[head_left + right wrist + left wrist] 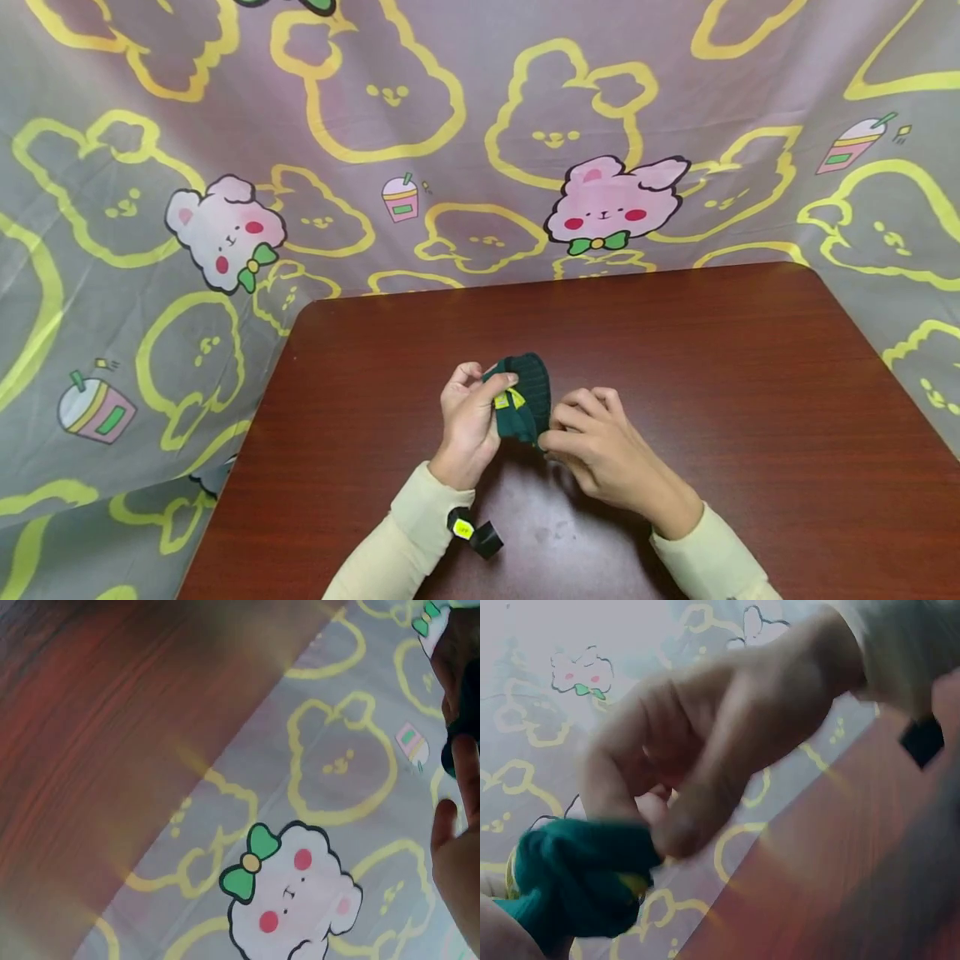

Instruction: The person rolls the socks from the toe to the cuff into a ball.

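Note:
A folded dark green sock (534,385) with a ribbed cuff and yellow marks is held above the table. My left hand (471,421) grips its left side, thumb laid over the yellow marks. At the sock's lower right edge, my right hand (600,446) pinches the fabric between thumb and finger, the other fingers bent. In the left wrist view the sock (577,877) looks bunched, with the right hand (705,735) reaching onto it from above. Only part of the right hand (459,862) shows at the border of the right wrist view; the sock is mostly cut off there.
Beneath both hands is a dark reddish-brown table (712,358) with rounded far corners. Around its back and sides hangs a patterned curtain (480,100) with yellow outlines and cartoon animals. A black device (487,540) sits on the left sleeve.

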A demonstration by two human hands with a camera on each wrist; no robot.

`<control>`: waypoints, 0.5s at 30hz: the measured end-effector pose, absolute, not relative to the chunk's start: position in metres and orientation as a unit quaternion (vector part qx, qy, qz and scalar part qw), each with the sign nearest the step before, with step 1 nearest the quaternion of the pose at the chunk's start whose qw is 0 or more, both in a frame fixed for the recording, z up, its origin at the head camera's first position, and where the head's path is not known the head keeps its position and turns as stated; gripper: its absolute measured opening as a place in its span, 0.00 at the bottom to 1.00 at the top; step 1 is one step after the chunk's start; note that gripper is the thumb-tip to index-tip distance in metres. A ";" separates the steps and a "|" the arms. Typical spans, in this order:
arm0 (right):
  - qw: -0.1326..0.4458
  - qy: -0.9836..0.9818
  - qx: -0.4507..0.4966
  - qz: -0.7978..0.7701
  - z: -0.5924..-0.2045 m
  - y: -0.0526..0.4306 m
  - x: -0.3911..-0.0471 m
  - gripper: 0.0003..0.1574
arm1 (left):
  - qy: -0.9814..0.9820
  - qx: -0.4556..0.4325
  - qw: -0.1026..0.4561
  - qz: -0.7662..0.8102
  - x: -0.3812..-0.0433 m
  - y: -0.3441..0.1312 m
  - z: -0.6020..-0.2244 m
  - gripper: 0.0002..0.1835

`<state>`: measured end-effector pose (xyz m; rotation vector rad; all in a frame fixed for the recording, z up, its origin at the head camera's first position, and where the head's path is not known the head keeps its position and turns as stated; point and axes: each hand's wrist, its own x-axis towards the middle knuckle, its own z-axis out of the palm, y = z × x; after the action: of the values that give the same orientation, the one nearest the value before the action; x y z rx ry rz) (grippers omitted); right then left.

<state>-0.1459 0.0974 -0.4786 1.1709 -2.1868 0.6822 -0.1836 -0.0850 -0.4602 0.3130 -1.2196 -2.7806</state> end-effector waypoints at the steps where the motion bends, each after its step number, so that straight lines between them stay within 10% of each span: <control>1: 0.297 -0.815 0.431 0.248 -0.480 0.095 -0.146 0.10 | -0.395 0.114 0.046 -0.910 -0.185 -0.085 -0.460 0.22; 15: 0.502 -0.773 0.272 0.275 -0.485 0.086 -0.160 0.09 | -0.478 0.010 -0.041 -0.877 -0.176 -0.083 -0.439 0.28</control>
<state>-0.1598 0.0859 -0.4847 0.6582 -1.8690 0.6651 -0.1764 -0.0830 -0.4391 0.0337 -1.5421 -2.8310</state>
